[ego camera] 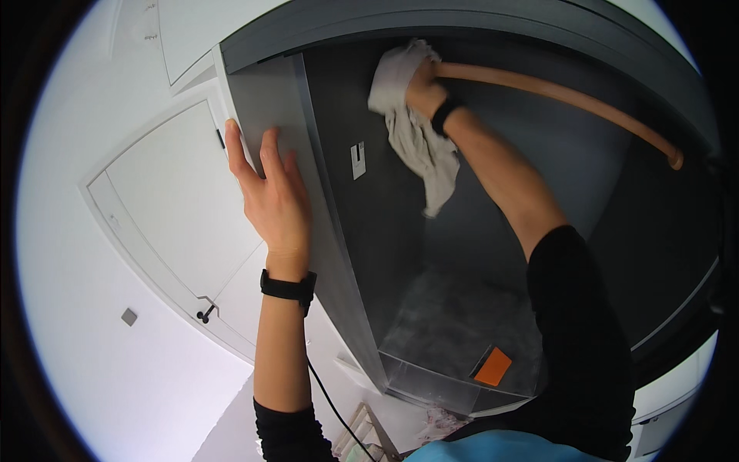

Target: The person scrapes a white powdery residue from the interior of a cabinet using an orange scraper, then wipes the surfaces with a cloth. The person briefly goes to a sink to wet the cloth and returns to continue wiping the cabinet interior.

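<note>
My right hand point(426, 91) is inside a dark grey wardrobe, closed around a whitish cloth point(398, 81). The cloth's loose end hangs below the wrist. Directly beside that hand is the left end of a copper-coloured hanging rod point(554, 92), and the hand hides where the rod meets the wall. My left hand point(277, 196) lies against the front edge of the wardrobe's side panel point(335, 271), its fingers apart and nothing held. An orange scraper point(493, 367) with a dark edge rests on the wardrobe's bottom panel point(456, 323).
A label point(358, 160) bearing print is stuck to the inner left wall. To the left is a white door point(173, 196) with a black handle point(206, 313). A black cable point(332, 398) runs down past my left forearm towards a wooden step point(361, 430).
</note>
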`<state>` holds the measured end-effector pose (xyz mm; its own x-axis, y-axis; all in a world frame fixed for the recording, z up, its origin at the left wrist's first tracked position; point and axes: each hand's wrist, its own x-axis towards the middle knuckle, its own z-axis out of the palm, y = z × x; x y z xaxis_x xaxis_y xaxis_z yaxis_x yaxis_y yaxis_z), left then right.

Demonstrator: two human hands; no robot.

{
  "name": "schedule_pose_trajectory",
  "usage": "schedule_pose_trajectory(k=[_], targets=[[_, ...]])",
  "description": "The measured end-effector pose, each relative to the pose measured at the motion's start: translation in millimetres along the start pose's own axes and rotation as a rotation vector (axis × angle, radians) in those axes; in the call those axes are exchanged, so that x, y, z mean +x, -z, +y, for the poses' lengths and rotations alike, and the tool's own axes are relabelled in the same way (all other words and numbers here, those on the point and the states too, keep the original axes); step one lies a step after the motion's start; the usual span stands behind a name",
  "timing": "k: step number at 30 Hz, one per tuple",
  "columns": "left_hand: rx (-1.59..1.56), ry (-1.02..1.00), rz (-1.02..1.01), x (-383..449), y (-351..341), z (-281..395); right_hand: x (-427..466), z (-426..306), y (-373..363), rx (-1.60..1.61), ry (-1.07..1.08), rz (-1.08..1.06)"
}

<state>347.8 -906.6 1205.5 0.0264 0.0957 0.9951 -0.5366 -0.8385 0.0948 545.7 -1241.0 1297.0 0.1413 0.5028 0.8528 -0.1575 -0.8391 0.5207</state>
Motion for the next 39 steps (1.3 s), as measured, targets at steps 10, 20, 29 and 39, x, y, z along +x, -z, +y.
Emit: schedule_pose_trajectory(k=[10,20,29,39], targets=[[-0.056,0.020,-0.037,-6.6,-0.4,1.4,-40.8,-30.1,36.9,-0.034,-0.028,0.038],[-0.001,0.017,-0.046,-4.2,-8.3,15.2,-109.6,130.4,71.9,-0.375,0.086,-0.432],[0.084,0.001,-0.072,-9.0,7.9,-7.0,-259.1,262.0,256.6,-0.682,-0.193,-0.762],[0.066,-0.022,-0.019,-5.1,3.6,7.5,-358.3,330.3,327.4,-0.965,-0.287,-0.448]])
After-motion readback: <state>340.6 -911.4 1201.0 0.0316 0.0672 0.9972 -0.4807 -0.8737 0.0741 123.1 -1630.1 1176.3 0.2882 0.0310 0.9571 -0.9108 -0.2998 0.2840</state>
